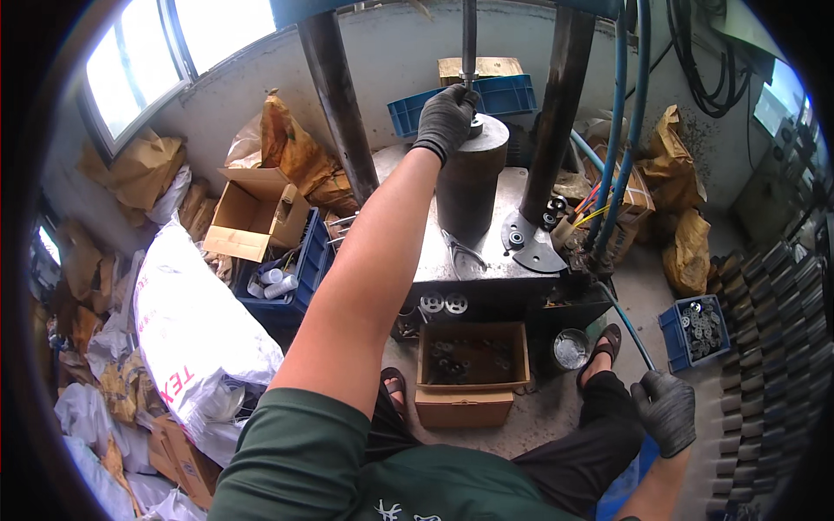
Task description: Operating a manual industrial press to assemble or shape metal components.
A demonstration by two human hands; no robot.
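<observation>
Loading step by the look of it; your left hand (445,117) is up on top of the dark steel cylinder block (470,178), gloved fingers curled over a small round part (475,127) sitting right under the vertical ram rod (469,39); the part is mostly covered by the glove, so I can't tell if your grip is actually closed on it or just resting there. Your right hand (666,410) is well off to the right of the block and lower down, glove wrapped shut round the end of a thin blue-handled lever (627,326) that runs back up toward the press base.

Around the block: it stands on the grey press surface (486,252), between two dark upright columns (334,95); pliers (463,254) lie just in front of it, a flat dark plate (532,246) to its right, blue hoses (625,130) hanging further right. Below the block, in front of the press, there's an open cardboard box (472,360) with dark ring parts in it, and a small blue crate (698,328) of similar parts well to the right, near the lever.

My read: you're seating the piece under the ram, so the next move calls for getting it centred and flat on the block, then pulling your left fingers fully clear of the rod before the lever hand does anything; that's the pinch risk here.
</observation>
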